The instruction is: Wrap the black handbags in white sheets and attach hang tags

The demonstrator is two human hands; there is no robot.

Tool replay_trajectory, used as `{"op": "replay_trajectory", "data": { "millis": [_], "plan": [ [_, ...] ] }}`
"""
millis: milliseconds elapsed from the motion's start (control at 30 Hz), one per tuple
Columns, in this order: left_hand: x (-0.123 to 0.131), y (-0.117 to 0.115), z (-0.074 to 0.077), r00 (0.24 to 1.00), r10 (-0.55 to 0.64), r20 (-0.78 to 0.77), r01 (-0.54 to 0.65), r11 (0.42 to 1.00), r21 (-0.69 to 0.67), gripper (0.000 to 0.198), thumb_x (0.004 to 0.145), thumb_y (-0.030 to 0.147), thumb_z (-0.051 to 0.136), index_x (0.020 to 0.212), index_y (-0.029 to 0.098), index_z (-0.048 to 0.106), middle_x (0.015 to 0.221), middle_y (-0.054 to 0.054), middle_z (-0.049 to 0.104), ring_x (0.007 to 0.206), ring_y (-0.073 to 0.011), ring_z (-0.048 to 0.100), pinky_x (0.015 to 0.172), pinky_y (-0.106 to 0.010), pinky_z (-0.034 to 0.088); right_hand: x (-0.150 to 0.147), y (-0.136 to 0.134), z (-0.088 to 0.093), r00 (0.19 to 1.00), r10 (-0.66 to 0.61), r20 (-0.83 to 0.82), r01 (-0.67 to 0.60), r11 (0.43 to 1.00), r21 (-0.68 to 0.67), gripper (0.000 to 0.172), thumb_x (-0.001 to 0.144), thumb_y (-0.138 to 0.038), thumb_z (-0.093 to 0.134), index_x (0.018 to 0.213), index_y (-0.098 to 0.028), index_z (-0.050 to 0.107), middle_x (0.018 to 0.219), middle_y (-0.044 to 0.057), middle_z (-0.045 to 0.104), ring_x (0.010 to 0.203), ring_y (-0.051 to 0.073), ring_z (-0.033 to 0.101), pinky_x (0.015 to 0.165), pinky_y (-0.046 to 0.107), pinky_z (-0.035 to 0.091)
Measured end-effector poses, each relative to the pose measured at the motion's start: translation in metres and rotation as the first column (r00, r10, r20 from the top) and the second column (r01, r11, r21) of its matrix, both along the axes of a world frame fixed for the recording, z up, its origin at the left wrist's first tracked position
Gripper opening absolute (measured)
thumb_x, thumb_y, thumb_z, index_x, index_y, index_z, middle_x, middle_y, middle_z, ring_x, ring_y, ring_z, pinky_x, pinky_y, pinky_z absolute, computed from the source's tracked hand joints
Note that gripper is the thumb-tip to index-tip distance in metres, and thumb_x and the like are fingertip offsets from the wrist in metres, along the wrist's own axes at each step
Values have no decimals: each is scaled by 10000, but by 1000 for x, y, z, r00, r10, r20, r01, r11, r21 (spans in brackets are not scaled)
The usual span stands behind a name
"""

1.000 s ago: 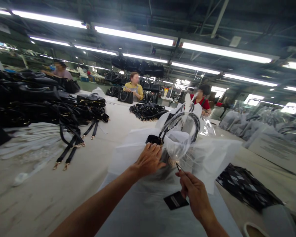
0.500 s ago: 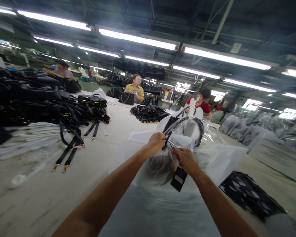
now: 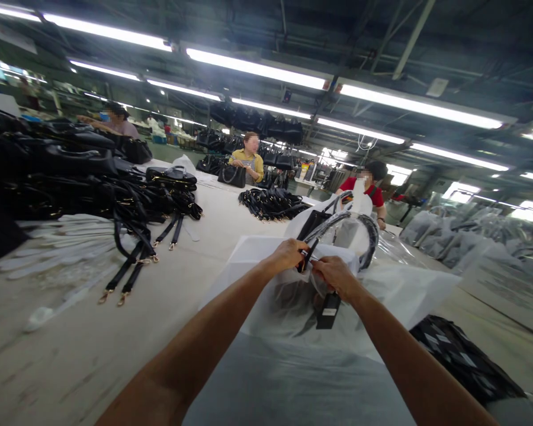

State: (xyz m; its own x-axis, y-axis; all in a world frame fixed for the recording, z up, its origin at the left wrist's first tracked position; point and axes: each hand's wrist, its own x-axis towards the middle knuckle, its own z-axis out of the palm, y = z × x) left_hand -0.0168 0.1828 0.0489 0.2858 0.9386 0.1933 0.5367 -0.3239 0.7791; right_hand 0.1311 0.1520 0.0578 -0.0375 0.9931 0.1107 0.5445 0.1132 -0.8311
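Observation:
A handbag stands before me in translucent white wrapping [image 3: 266, 313], its arched handle [image 3: 372, 236] covered in clear film. My left hand [image 3: 288, 255] is closed around a black strap piece [image 3: 310, 253] at the base of the near handle. Close beside it, my right hand [image 3: 340, 277] pinches what looks like the thin cord of a hang tag; the fingertips partly hide it. Below the right hand dangles the black hang tag [image 3: 327, 313] with a white label. Most of the bag's body is hidden under the wrapping.
Black bags and straps [image 3: 133, 219] are heaped on the left of the table [image 3: 169, 284], beside white strips [image 3: 66, 242]. More black straps [image 3: 270, 204] lie ahead. Black labelled pieces [image 3: 462, 355] lie at right, below wrapped bags [image 3: 453, 231]. Several people work beyond.
My two hands have drawn closer together at the handle base. The hang tag has swung from tilted to nearly upright, and the view has shifted slightly.

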Motion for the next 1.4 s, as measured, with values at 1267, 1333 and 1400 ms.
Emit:
{"op": "replay_trajectory", "data": {
  "millis": [1267, 1333, 1400],
  "plan": [
    [-18, -52, 17, 992, -119, -41, 122, 989, 79, 165, 717, 166, 554, 808, 102, 676, 734, -27, 670, 676, -145, 589, 565, -201, 399, 20, -36, -12, 960, 214, -183, -243, 958, -153, 260, 562, -367, 695, 713, -163, 637, 593, -29, 583, 537, 124, 516, 508, 249, 384],
    [-14, -54, 13, 988, -147, -39, 150, 986, 75, 136, 719, 174, 561, 782, 117, 669, 722, -16, 664, 685, -147, 587, 582, -208, 401, 22, -37, -7, 956, 135, -262, -183, 969, -168, 293, 535, -353, 722, 750, -170, 643, 595, -25, 604, 529, 128, 533, 491, 251, 404],
    [-10, -58, 8, 987, -151, -53, 155, 984, 86, 113, 714, 156, 563, 759, 138, 665, 734, -12, 666, 720, -158, 588, 636, -230, 406, 22, -37, -2, 940, 46, -338, -113, 977, -181, 279, 514, -333, 738, 723, -178, 639, 553, -29, 595, 482, 124, 518, 452, 252, 401]
  ]
}}
